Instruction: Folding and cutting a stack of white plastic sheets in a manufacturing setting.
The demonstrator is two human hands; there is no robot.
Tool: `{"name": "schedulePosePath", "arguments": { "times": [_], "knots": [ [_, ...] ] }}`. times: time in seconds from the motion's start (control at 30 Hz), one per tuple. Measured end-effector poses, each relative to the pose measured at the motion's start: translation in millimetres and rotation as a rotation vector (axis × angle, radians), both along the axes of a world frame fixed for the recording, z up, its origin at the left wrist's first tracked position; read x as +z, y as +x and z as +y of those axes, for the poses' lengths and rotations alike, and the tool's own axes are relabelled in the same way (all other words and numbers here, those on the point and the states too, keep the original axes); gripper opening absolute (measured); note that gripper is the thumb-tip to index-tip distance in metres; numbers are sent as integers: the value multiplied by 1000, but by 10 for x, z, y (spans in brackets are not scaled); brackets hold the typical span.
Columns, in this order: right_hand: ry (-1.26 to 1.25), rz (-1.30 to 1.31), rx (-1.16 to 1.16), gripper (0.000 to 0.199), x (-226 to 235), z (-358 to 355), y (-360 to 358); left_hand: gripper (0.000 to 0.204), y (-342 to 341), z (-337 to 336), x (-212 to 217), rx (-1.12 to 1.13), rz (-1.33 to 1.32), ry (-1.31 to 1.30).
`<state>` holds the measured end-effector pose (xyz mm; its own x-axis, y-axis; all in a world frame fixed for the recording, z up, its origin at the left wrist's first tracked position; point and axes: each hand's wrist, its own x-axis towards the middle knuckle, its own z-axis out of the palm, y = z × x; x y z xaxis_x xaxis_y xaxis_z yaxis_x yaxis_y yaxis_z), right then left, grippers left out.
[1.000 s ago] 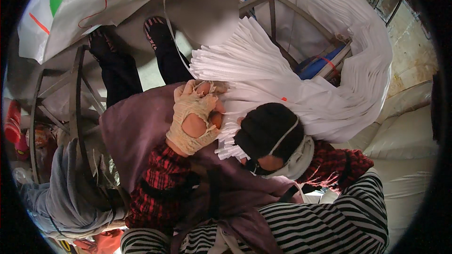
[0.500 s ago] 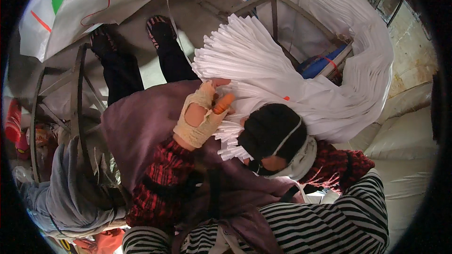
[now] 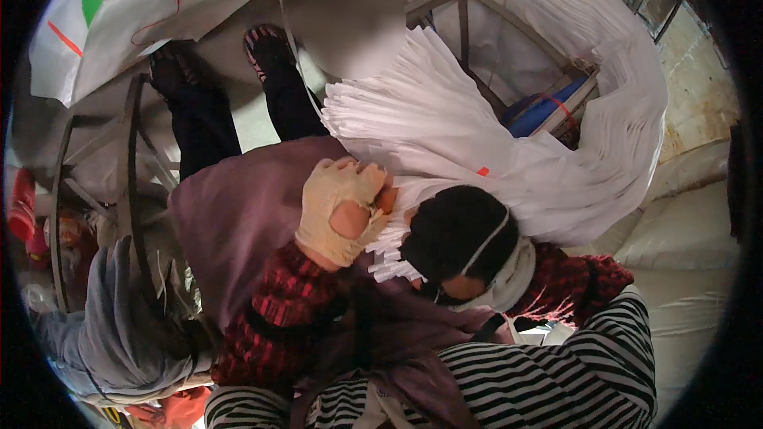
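Note:
A thick stack of thin white sheets (image 3: 421, 103), fanned out in pleat-like folds, lies across my lap and curves away to the right. My right hand (image 3: 461, 234), in a black glove with a white cuff, grips the stack near its close end; its fingertips are mostly hidden. My left hand (image 3: 343, 210), in a worn beige glove with a hole at the back, is at the stack's left edge. Its fingers are curled in, and an orange covering shows on one digit. Whether a sheet is pinched in them is hidden. A small orange-red piece (image 3: 483, 171) lies on the sheets.
A mauve apron (image 3: 230, 199) covers my lap. Metal frames (image 3: 131, 159) stand at left and behind the stack. A printed white sheet (image 3: 151, 0) lies at far left, grey cloth (image 3: 119, 326) at near left, pale bulky sacks (image 3: 675, 254) at right. A blue object (image 3: 540, 107) sits within the right frame.
My left hand has turned and its fingers have curled in, moving slightly nearer to me along the stack's edge. The right hand keeps its hold, almost still.

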<state>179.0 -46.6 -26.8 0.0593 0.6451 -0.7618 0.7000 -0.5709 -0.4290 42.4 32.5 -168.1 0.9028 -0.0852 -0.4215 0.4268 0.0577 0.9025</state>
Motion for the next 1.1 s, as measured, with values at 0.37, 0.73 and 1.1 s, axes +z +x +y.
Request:
{"name": "schedulePosePath", "arguments": {
  "times": [0.37, 0.73, 1.1],
  "knots": [
    [142, 64, 16, 23, -15, 43, 80, 27, 41, -43, -2, 41, -282, 186],
    [23, 285, -38, 25, 35, -2, 92, 17, -168, -150, 67, 89, -142, -412],
    [18, 300, -27, 23, 127, -6, 95, 42, -139, -77, 336, 263, 649, -787]
  ]
}}
